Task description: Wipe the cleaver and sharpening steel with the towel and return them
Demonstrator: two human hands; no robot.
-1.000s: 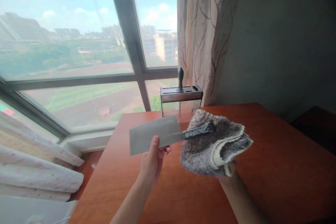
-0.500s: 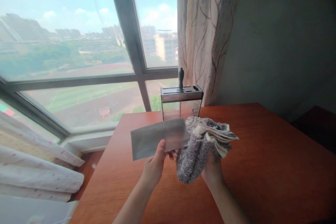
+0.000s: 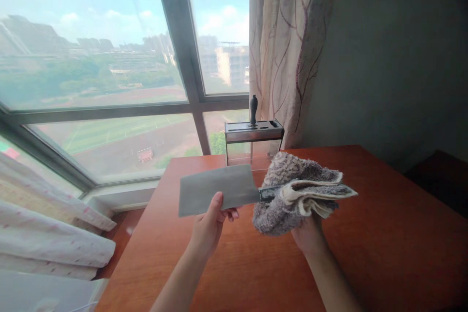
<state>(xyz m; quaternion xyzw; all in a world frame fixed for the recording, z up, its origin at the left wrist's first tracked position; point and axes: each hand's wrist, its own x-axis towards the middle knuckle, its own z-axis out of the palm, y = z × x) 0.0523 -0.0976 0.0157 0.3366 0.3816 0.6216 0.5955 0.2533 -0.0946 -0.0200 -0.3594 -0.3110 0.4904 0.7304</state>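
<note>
Grey rectangular metal cleaver (image 3: pixel 234 187) is held above the brown wooden table (image 3: pixel 248 278), blade (image 3: pixel 199 192) toward nine o'clock. The left hand (image 3: pixel 210 226) pinches the blade, apparently steadying it, while the right hand (image 3: pixel 307 234) clasps fluffy grey cloth (image 3: pixel 272 220) around the black handle (image 3: pixel 268 194) toward three o'clock.

Bright window (image 3: pixel 91 34), patterned curtain (image 3: pixel 285 34), dim wall (image 3: pixel 395 58)

At centre, grey cleaver (image 3: pixel 204 187) with blackish handle (image 3: pixel 268 194), mottled grey-brown cloth (image 3: pixel 292 170) edged in cream; below, reddish-brown table (image 3: pixel 248 268); upper middle, beige curtain (image 3: pixel 287 39) with maroon branch pattern; lower left, white curtain (image 3: pixel 54 239) flecked pink
</note>
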